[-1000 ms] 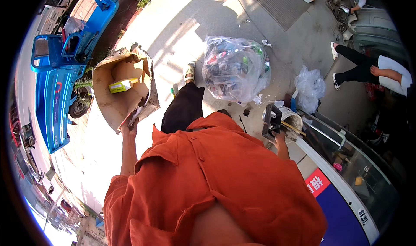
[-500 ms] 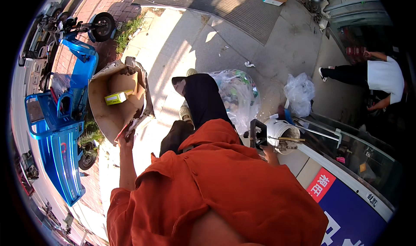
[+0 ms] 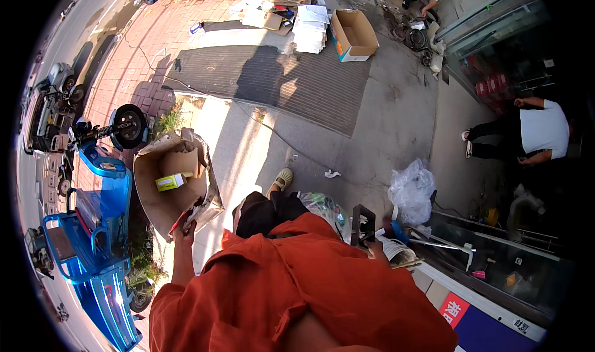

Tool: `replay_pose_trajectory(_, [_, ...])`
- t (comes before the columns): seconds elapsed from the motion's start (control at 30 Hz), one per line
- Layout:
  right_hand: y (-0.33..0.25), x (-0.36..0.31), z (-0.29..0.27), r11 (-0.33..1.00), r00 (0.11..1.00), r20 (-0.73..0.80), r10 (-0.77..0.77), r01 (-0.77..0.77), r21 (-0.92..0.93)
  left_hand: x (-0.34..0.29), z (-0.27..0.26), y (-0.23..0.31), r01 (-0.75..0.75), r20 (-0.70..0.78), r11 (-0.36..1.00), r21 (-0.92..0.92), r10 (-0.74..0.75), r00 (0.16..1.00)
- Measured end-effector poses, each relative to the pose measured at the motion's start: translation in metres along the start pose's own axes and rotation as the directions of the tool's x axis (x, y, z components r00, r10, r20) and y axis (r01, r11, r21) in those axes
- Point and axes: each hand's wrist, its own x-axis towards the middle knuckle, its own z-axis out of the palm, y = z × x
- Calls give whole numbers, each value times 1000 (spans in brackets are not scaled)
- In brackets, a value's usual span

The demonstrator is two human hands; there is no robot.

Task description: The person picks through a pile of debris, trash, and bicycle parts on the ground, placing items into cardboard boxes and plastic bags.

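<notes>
My left hand [image 3: 183, 233] grips the near rim of an open brown cardboard box [image 3: 162, 203] held out to my left; a small yellow-and-green packet [image 3: 169, 181] lies inside it. My right hand [image 3: 374, 250] is partly hidden behind my orange sleeve and seems to hold a dark flat object [image 3: 362, 224] upright; the grip itself is hard to see. A clear plastic bag of bottles [image 3: 322, 207] sits just past my raised knee, between my hands. One foot in a beige shoe [image 3: 282, 179] is forward on the pavement.
A blue three-wheeled cart [image 3: 96, 240] stands at my left. A white plastic bag [image 3: 411, 192] and a glass counter [image 3: 496, 259] are at my right. A person in a white shirt [image 3: 538, 132] bends at the far right. Cardboard boxes [image 3: 353, 35] and paper lie ahead.
The view has swung forward along the pavement. The cardboard box stays in my left hand. My leg has stepped ahead past the bag of bottles, which is now mostly hidden by my knee.
</notes>
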Motion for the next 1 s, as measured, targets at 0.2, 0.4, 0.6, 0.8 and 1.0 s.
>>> replay_pose_trajectory(0.2, [-212,-5,52,954,964,-120,-237,207,-217,53,188,-9,28,-92,1000,-4,-29,995])
replay_pose_trajectory(0.4, [-291,106,44,981,969,-163,-186,175,-82,120,382,-32,-12,-47,995,100,17,999])
replay_pose_trajectory(0.6, [-407,166,3,988,975,-174,-138,123,-94,194,563,-106,42,26,997,58,-43,999])
replay_pose_trajectory(0.8, [-522,232,-35,996,967,-244,-77,61,-72,198,748,-150,120,36,985,126,-126,991])
replay_pose_trajectory(1.0, [-604,323,-96,997,954,-295,-52,34,-64,216,868,-225,32,132,986,164,-54,990])
